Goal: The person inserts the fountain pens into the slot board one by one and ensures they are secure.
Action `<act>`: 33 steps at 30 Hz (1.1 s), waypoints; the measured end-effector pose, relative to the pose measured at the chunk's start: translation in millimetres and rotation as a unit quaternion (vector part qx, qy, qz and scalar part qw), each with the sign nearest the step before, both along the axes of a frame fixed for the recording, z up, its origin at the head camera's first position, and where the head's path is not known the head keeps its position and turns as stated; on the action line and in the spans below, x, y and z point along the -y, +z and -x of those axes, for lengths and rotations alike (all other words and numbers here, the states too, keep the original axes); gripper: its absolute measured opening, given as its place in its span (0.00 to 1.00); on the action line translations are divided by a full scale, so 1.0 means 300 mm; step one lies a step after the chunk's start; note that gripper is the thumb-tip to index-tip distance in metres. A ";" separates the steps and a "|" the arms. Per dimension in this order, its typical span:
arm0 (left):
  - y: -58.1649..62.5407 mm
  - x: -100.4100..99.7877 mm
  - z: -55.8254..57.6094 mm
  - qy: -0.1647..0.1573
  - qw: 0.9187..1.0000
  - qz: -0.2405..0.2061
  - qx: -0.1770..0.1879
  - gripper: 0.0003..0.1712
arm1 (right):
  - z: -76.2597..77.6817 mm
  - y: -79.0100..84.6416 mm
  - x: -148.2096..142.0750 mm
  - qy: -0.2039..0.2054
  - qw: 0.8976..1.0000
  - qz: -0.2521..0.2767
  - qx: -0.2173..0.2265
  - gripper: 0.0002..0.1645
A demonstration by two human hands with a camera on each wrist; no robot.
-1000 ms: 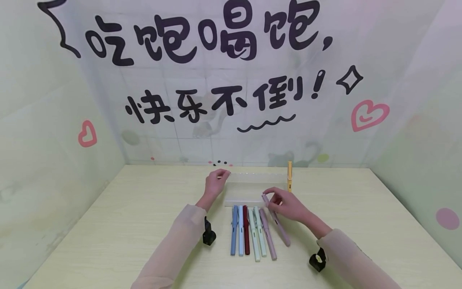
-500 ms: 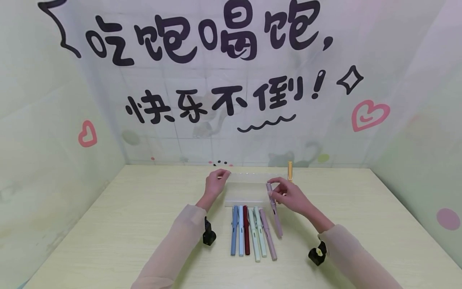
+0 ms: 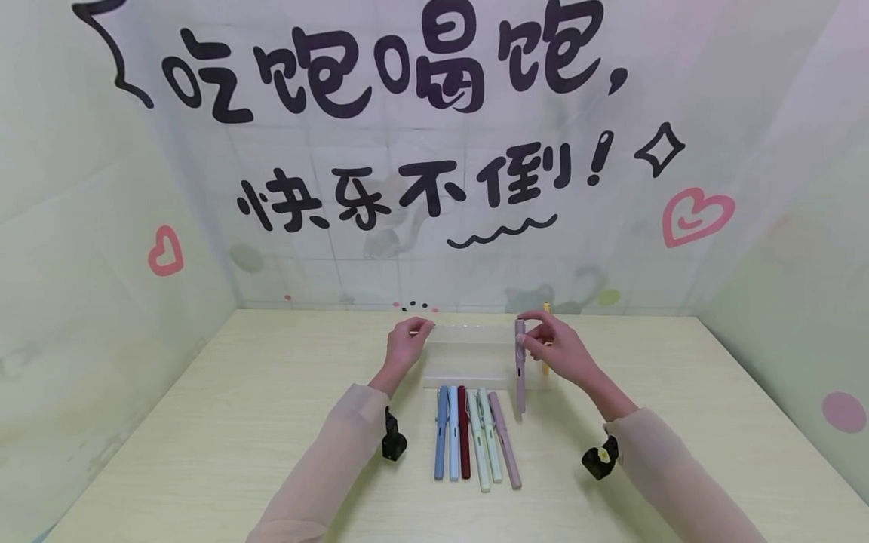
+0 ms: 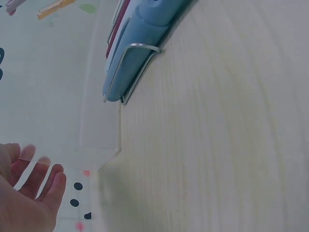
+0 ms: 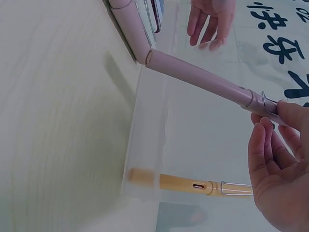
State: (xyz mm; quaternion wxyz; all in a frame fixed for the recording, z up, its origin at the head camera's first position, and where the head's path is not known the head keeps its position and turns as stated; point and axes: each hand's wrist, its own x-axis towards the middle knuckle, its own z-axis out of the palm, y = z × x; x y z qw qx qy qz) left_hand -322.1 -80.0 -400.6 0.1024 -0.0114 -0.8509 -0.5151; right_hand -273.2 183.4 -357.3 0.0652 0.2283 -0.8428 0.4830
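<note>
Lilac and slim, the held pen [image 3: 520, 377] is pinched near its clip end by my right hand [image 3: 560, 351], right of centre in the head view. It hangs nearly upright there, its lower end in front of the clear holder [image 3: 465, 381] and, as I read it, not yet set inside. I grip the holder's upper left corner between the thumb and fingers of my left hand [image 3: 405, 347], just left of the picture's centre.

By my reckoning the work is near its beginning. One piece looks done: the yellow pen [image 5: 186, 183] stands in the right end of the holder, its foot blurred behind the front lip at the lower middle of the right wrist view. The one I grasp is only partway.

What seems left is the row at the lower middle of the head view, lying on the table [image 3: 204, 415] in front of the holder: from left to right, a blue pen [image 3: 441, 434], a light blue pen [image 3: 453, 434], a dark red pen [image 3: 464, 434], two mint pens [image 3: 478, 441] and another lilac pen [image 3: 505, 441]. That makes six outside; between yellow and my left hand, I see no other pen standing.
</note>
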 end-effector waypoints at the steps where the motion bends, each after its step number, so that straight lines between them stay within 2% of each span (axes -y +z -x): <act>1: 0.000 0.000 -0.001 0.000 1.000 -0.001 0.000 0.14 | 0.012 -0.009 -0.008 -0.006 1.000 0.002 0.000 0.20; 6: 0.001 -0.002 -0.001 0.003 1.000 -0.001 -0.001 0.14 | 0.036 -0.008 -0.035 -0.026 1.000 0.001 -0.016 0.19; 14: 0.004 -0.001 -0.002 0.002 1.000 0.003 -0.002 0.14 | 0.057 0.014 -0.061 -0.061 0.998 0.002 -0.013 0.20; 29: -0.006 -0.002 0.010 0.003 1.000 0.007 0.002 0.15 | 0.070 0.029 -0.094 -0.108 0.993 0.012 -0.039 0.20; 33: -0.005 -0.003 0.008 0.004 1.000 0.009 0.000 0.14 | 0.056 0.042 -0.088 -0.120 0.992 0.017 -0.045 0.20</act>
